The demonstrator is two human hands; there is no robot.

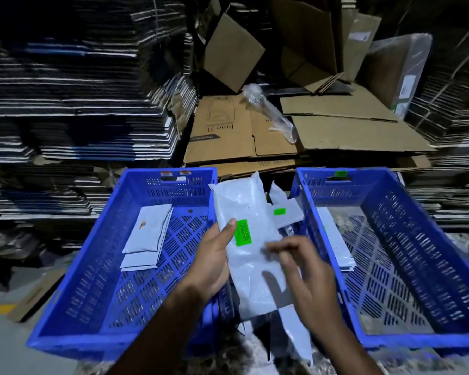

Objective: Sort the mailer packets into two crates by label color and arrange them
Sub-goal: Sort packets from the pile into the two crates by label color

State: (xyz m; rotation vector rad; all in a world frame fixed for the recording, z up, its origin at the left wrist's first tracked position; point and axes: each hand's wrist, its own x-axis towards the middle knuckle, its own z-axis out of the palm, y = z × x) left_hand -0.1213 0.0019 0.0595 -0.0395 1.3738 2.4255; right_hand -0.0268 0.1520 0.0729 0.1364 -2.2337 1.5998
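My left hand grips a white mailer packet at the middle of the frame, thumb curled over its face just beside the green label, fingers wrapped behind its left edge. My right hand is blurred; its fingers reach onto the lower right part of the same packet, loosely bent, but I cannot tell whether they pinch it or only touch it. The packet is held above the gap between two blue crates, its top tilted toward the upper part of the frame. Under it, in that gap, lie more white packets, one showing a small green label, and another sticks out below my right hand toward the bottom edge. The left crate fills the lower left and holds two white packets stacked near its far left side, the upper one bearing a small orange mark. The right crate fills the lower right and holds flat white packets along its left wall. Behind both crates, flattened cardboard boxes lie piled across the upper middle and right, and stacked folded cartons rise in the upper left.
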